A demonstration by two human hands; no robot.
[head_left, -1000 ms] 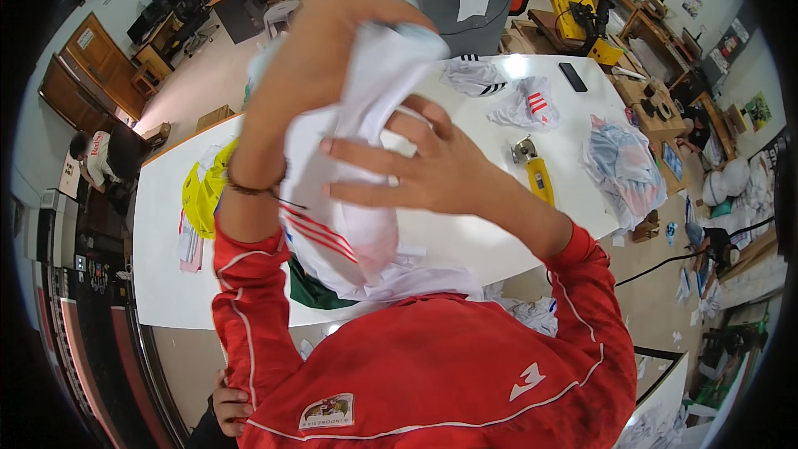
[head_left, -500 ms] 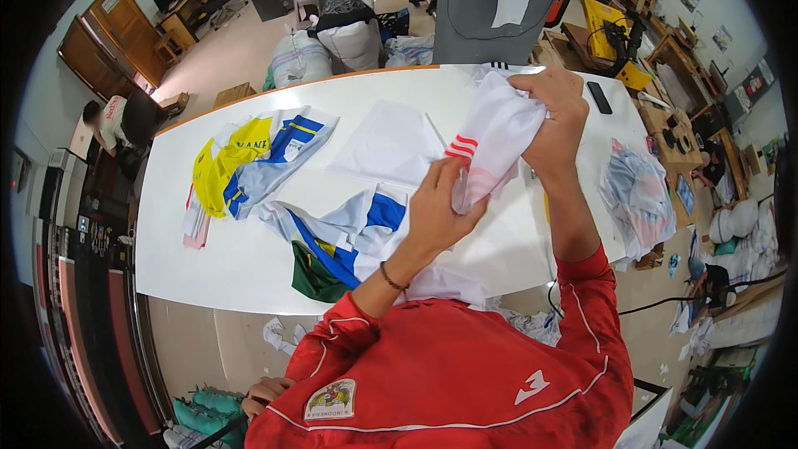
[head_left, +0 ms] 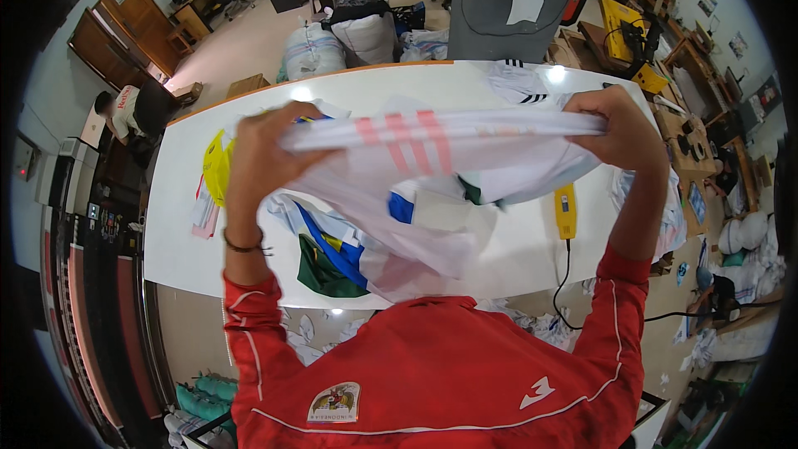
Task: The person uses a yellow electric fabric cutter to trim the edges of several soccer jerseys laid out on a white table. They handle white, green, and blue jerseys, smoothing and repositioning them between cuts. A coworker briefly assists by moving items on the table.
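A thin white garment [head_left: 499, 145] with pink-red stripes is stretched sideways above the table. My left hand [head_left: 276, 154] grips its left end, and my right hand [head_left: 617, 129] pinches the right end; its lower part hangs in loose folds. Beneath and behind it, a yellow garment [head_left: 218, 173] lies at the left, partly covered by my left hand. Closer to me are a light-blue and blue garment [head_left: 337, 237] and a dark green cloth [head_left: 324, 273]. At the far right of the table rests a white garment with black stripes [head_left: 517, 83]. A yellow corded tool [head_left: 565, 212] lies below my right hand.
The white table [head_left: 191, 270] spans the width before me. A clear bag of cloth [head_left: 672, 216] sits at its right edge. The tool's black cord [head_left: 559, 291] runs off the front edge. Beyond stand a grey cabinet [head_left: 490, 25] and stuffed sacks [head_left: 316, 54]. Another person [head_left: 129, 112] sits far left.
My hands have moved apart, the left one going left and up, and the bunched white garment is now spread between them. The yellow tool and the black-striped garment have come into clearer view.
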